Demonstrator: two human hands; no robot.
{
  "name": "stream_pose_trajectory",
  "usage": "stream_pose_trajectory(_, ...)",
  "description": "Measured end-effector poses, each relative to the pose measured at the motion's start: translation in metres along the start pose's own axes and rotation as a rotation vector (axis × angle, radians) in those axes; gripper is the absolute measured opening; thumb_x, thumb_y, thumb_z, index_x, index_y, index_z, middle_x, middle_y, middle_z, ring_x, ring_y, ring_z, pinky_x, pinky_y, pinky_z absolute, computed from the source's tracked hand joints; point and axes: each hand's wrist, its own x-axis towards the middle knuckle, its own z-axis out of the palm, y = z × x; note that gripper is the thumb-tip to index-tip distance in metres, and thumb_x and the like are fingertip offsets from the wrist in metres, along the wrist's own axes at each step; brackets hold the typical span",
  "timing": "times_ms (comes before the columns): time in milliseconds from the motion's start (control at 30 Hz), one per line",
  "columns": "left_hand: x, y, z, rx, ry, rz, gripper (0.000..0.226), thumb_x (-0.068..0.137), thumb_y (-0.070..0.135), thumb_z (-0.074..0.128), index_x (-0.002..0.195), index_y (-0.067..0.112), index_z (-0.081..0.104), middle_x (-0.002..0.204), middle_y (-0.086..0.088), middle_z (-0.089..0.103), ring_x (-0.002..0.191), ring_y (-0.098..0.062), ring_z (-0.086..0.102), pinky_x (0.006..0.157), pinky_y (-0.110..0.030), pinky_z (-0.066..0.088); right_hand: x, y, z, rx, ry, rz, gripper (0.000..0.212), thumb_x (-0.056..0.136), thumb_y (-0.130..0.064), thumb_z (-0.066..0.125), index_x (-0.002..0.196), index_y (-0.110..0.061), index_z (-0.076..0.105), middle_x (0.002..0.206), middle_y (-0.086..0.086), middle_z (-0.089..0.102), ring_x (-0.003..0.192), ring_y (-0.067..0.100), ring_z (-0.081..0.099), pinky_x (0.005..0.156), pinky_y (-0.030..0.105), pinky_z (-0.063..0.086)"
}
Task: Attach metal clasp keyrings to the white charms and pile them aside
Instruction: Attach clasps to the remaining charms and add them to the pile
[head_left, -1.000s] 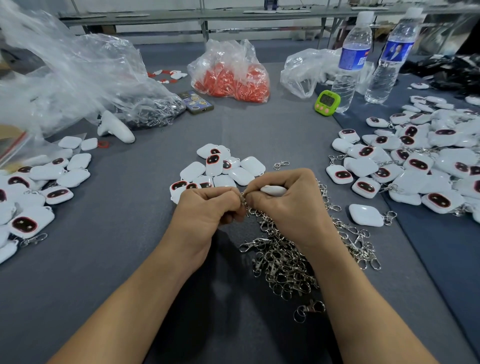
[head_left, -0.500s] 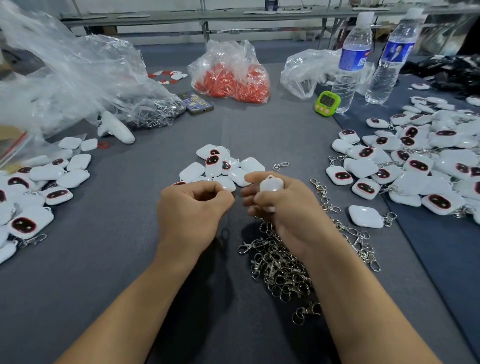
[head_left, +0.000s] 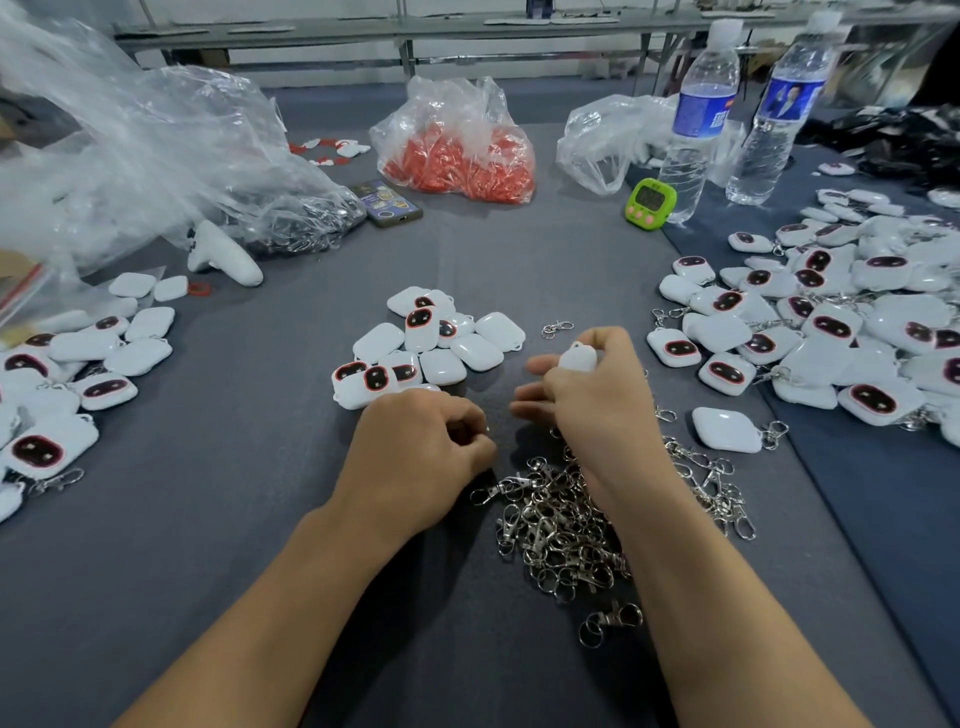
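White charm sits pinched in the right hand; left hand is curled just beside it, can't tell if it's got a ring. Keyring pile lies under the right wrist. I'd turn the charm's loop toward the left hand before hooking.

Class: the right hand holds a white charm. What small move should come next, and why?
Probably bring the left hand to the right hand so a clasp meets the white charm pinched there. No clasp shows on that charm. The left hand's curled fingers hide whether they hold one; if not, pick one from the clasp pile beside it first.
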Motion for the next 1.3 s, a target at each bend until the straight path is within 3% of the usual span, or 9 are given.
stream_pose_trajectory(133,-0.001,0.001,-0.002,0.006,0.011,-0.001,0.014,0.068,0.038,0.067,0.075,0.03,0.076,0.069,0.01,0.068,0.068,-0.01,0.059,0.067,-0.033,0.051,0.0,0.003,-0.006,-0.406,-0.189,-0.114,0.028,0.084,0.001,0.062,0.09,-0.025,0.071,0.083,0.005,0.075,0.071,0.022,0.076,0.071,0.048,0.064)
stream_pose_trajectory(233,-0.001,0.001,-0.003,0.027,-0.007,0.002,0.02,0.069,0.04,0.062,0.076,0.028,0.077,0.07,0.007,0.068,0.069,-0.013,0.059,0.068,-0.037,0.05,0.0,0.003,-0.007,-0.601,-0.218,-0.155,0.025,0.084,-0.016,0.07,0.102,-0.034,0.074,0.084,-0.005,0.074,0.074,0.017,0.07,0.072,0.034,0.059)
stream_pose_trajectory(400,0.001,-0.002,-0.005,-0.004,-0.029,-0.021,0.011,0.072,0.035,0.07,0.079,0.031,0.078,0.074,0.009,0.071,0.072,-0.009,0.061,0.07,-0.035,0.051,0.0,0.004,-0.005,-0.553,-0.198,-0.15,0.026,0.082,-0.02,0.078,0.096,-0.029,0.058,0.085,-0.001,0.072,0.073,0.025,0.067,0.069,0.038,0.056)
stream_pose_trajectory(533,0.001,-0.002,-0.005,-0.023,-0.04,-0.039,0.024,0.067,0.041,0.063,0.082,0.032,0.08,0.076,0.009,0.073,0.074,-0.009,0.063,0.071,-0.035,0.052,-0.002,0.003,-0.005,-0.537,-0.176,-0.165,0.019,0.082,-0.012,0.071,0.088,-0.03,0.067,0.073,-0.003,0.073,0.059,0.016,0.061,0.059,0.03,0.052)
stream_pose_trajectory(733,0.002,-0.005,-0.005,-0.032,-0.065,-0.019,0.01,0.076,0.03,0.075,0.085,0.033,0.08,0.075,0.01,0.071,0.073,-0.008,0.061,0.068,-0.03,0.049,-0.003,0.004,-0.003,-0.555,-0.212,-0.209,0.023,0.083,-0.009,0.069,0.085,-0.032,0.07,0.067,-0.005,0.071,0.051,0.002,0.051,0.047,0.011,0.038)
stream_pose_trajectory(900,0.002,-0.008,-0.005,-0.032,-0.081,-0.006,0.015,0.077,0.025,0.078,0.091,0.031,0.081,0.081,0.012,0.072,0.076,-0.004,0.06,0.066,-0.015,0.044,-0.001,0.004,-0.003,-0.513,-0.214,-0.188,0.025,0.085,-0.008,0.067,0.087,-0.032,0.07,0.068,-0.004,0.073,0.049,0.008,0.051,0.053,0.026,0.048)
stream_pose_trajectory(1000,0.002,-0.007,-0.005,-0.042,-0.082,0.004,0.018,0.077,0.022,0.077,0.092,0.031,0.082,0.082,0.011,0.072,0.077,-0.007,0.061,0.07,-0.024,0.048,0.0,0.004,-0.005,-0.512,-0.254,-0.18,0.023,0.085,-0.008,0.067,0.088,-0.03,0.07,0.072,0.004,0.073,0.054,0.015,0.051,0.059,0.036,0.052)
stream_pose_trajectory(1100,0.001,-0.007,-0.004,-0.048,-0.073,0.007,0.018,0.077,0.022,0.077,0.091,0.032,0.082,0.081,0.009,0.072,0.077,-0.01,0.062,0.072,-0.031,0.049,0.001,0.003,-0.006,-0.527,-0.265,-0.177,0.022,0.083,-0.008,0.066,0.087,-0.029,0.07,0.067,0.001,0.071,0.054,0.016,0.05,0.057,0.031,0.046)
stream_pose_trajectory(1300,0.001,-0.009,-0.004,-0.051,-0.068,0.025,0.014,0.078,0.024,0.077,0.087,0.034,0.081,0.075,0.011,0.071,0.071,-0.007,0.06,0.064,-0.021,0.044,0.0,0.001,-0.007,-0.592,-0.26,-0.186,0.02,0.083,-0.009,0.067,0.087,-0.028,0.071,0.063,-0.003,0.068,0.053,0.013,0.052,0.056,0.026,0.047)
